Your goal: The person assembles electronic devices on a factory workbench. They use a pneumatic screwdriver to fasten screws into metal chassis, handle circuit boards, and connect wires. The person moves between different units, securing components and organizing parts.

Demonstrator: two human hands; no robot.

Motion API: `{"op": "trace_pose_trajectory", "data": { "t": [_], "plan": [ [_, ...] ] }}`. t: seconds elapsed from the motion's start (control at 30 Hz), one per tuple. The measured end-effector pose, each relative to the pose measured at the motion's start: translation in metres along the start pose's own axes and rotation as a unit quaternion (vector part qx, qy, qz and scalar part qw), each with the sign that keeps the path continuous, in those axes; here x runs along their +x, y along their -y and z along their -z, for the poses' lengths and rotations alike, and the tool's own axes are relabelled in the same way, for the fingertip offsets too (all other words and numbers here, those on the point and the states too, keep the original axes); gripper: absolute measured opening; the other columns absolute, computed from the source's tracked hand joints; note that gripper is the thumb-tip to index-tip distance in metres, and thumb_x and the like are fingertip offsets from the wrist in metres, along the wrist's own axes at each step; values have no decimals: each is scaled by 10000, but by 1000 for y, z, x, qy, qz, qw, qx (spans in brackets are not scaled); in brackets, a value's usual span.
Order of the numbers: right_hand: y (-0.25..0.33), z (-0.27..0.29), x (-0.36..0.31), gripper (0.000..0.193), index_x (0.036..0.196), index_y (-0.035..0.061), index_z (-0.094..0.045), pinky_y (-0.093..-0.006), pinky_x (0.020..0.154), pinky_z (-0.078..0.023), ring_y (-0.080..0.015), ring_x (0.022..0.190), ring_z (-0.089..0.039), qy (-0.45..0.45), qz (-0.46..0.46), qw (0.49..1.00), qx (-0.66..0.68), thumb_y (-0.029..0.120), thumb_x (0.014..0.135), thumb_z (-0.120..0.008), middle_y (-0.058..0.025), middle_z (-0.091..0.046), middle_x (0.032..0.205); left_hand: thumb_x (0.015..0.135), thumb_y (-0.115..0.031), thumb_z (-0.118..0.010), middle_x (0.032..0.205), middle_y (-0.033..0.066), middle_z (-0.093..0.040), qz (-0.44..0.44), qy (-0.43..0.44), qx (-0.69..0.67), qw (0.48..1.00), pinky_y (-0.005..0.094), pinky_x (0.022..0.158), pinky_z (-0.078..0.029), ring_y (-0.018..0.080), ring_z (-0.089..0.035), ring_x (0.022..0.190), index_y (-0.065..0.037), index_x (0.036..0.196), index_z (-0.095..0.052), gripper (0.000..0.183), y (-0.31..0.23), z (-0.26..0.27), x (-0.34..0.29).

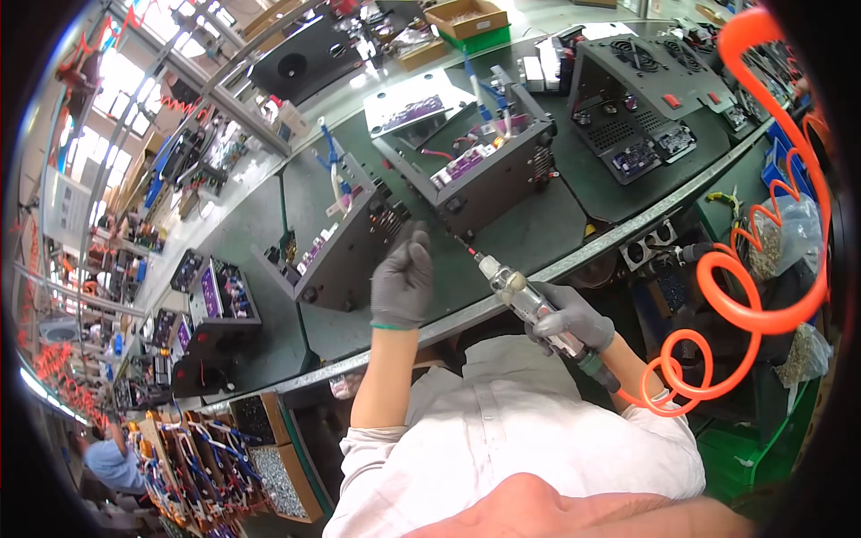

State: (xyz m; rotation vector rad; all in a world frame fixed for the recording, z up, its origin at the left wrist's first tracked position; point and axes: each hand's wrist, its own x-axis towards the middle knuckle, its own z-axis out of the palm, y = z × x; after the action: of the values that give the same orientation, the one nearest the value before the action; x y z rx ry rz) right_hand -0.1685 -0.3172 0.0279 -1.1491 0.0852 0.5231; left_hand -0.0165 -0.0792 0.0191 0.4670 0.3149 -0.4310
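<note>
My right hand (574, 318), in a grey glove, is wrapped round a pneumatic screwdriver (518, 289). Its thin bit with a red part points up and left, near the lower corner of a grey metal chassis (489, 175) that holds a purple circuit board (465, 167). My left hand (404, 280), gloved too, is closed with its fingertips drawn together; whatever they hold is hidden. It is just right of a second grey chassis (345, 260), which has connectors along its side and blue-and-white cables (334, 166) standing up from it.
An orange coiled air hose (753, 318) loops on the right and runs to the screwdriver. Further units are a chassis with fans (637, 108) and a smaller one (224, 291) at left. Boxes of small screws (280, 480) and cable bundles (193, 466) sit below the bench edge at lower left.
</note>
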Motion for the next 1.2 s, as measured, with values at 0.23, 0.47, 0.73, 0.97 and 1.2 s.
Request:
{"op": "trace_pose_trajectory", "data": {
  "t": [0.23,0.47,0.73,0.97,1.2],
  "plan": [
    [-10,-14,4,752,1293,-46,-431,-255,499,-490,-112,576,-563,70,-26,997,-6,195,629,-691,-65,-545,804,966,-367,-514,554,-57,-438,75,141,56,986,205,327,-187,44,-243,385,-45,983,-608,336,20,33,-6],
    [-8,-19,7,727,1222,-66,-460,-260,486,-480,-119,549,-542,40,-27,999,-12,202,594,-709,-67,-544,763,968,-375,-510,523,-52,-333,73,164,115,977,223,343,-175,57,-237,384,-36,929,-624,360,26,31,-14],
    [3,-14,-5,788,1307,-56,-427,-257,543,-499,-119,606,-571,28,-26,994,-103,183,614,-715,-68,-563,798,945,-367,-560,521,-20,-413,25,95,204,974,218,345,-205,64,-309,378,-4,868,-601,373,39,28,-18],
    [-3,2,-18,855,1345,-16,-432,-295,776,-506,-170,794,-618,-32,11,941,-338,251,601,-758,-72,-610,1001,915,-399,-600,532,0,-471,9,0,374,927,209,351,-235,71,-369,386,-9,865,-604,394,62,16,-19],
    [-7,20,-7,746,1330,25,-460,-255,484,-463,-107,550,-550,-196,27,975,-100,118,628,-694,-40,-547,836,939,-396,-536,554,-43,-401,44,11,332,942,223,381,-205,50,-296,409,-104,746,-534,350,83,21,-16]
  ]
}}
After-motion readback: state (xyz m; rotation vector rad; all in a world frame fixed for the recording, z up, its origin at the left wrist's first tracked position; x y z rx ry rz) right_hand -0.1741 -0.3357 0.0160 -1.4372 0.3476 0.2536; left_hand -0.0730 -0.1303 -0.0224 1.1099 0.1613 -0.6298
